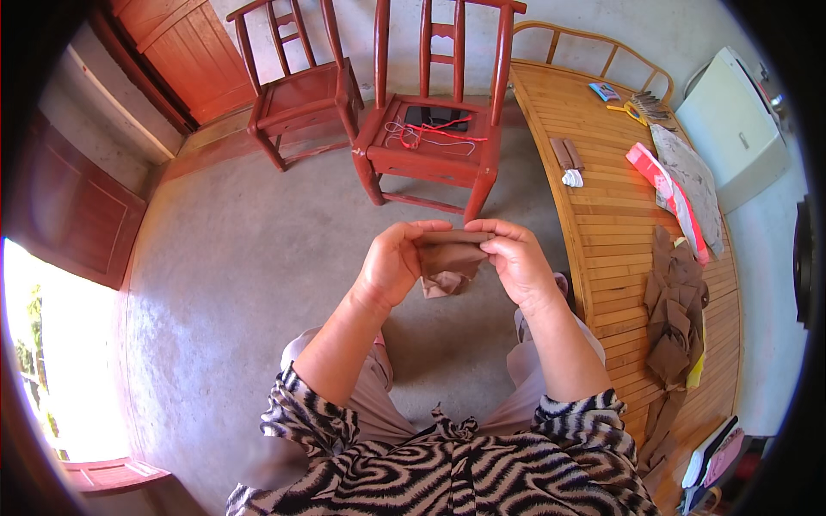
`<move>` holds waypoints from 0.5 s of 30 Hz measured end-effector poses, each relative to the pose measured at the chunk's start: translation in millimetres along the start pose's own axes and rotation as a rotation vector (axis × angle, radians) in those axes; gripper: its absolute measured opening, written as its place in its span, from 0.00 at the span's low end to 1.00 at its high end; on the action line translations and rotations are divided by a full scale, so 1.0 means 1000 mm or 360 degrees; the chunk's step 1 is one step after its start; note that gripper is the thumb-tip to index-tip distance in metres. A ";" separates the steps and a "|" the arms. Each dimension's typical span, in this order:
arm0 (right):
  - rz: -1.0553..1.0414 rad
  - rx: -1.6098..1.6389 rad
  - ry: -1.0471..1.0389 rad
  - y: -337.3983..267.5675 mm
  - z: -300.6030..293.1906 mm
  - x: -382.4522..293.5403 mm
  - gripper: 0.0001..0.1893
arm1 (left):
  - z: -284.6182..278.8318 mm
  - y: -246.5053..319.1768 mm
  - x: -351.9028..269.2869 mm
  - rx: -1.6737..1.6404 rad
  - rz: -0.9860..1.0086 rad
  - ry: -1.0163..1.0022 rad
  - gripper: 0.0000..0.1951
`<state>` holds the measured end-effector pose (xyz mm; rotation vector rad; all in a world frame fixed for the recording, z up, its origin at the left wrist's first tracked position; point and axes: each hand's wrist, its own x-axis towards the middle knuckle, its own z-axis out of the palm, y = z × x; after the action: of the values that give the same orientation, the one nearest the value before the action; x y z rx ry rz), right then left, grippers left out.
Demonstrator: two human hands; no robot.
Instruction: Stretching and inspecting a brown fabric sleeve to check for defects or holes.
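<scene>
Between my two hands is a thin brown stocking-like fabric (453,255), its upper edge rolled or folded into a flat band. My left hand (393,263) grips the left end of that band. At the other end, my right hand (518,258) pinches it between thumb and fingers. The lower part of the cloth hangs bunched above the concrete floor. On the bamboo-slat bed (603,222) to my right lie two brown rolled bundles (566,155) with a white piece at one end, and a loose heap of similar brown fabric (676,309).
Ahead stands a red wooden chair (426,155) with a black object (419,116) and red and white cords on its seat. A second red chair (293,97) is at its left. The bed also carries a pink-and-white item (668,200), grey patterned cloth (690,180) and a feather bundle (648,105).
</scene>
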<state>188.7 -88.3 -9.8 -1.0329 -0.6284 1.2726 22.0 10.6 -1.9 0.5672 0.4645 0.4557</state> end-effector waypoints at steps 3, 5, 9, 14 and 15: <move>0.0012 0.0032 -0.0023 0.001 -0.004 0.002 0.10 | -0.003 -0.006 0.001 0.0263 0.0142 0.0058 0.13; -0.0002 0.0070 -0.0018 0.001 -0.003 0.002 0.10 | -0.009 -0.011 0.004 0.0395 0.0179 0.0040 0.13; -0.0017 -0.0121 0.0099 0.003 0.004 0.000 0.10 | -0.006 -0.013 0.004 0.0777 0.0337 0.0082 0.15; 0.0036 -0.0067 0.0122 0.001 0.004 0.001 0.11 | -0.005 -0.018 0.006 0.1004 0.0578 0.0075 0.18; 0.0058 -0.0071 0.0095 0.003 0.001 0.002 0.11 | -0.005 -0.018 0.006 0.1045 0.0613 0.0073 0.18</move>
<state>186.6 -86.1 -12.7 -1.1194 -0.5969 1.2596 29.0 2.1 -18.5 1.2955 0.5516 0.6877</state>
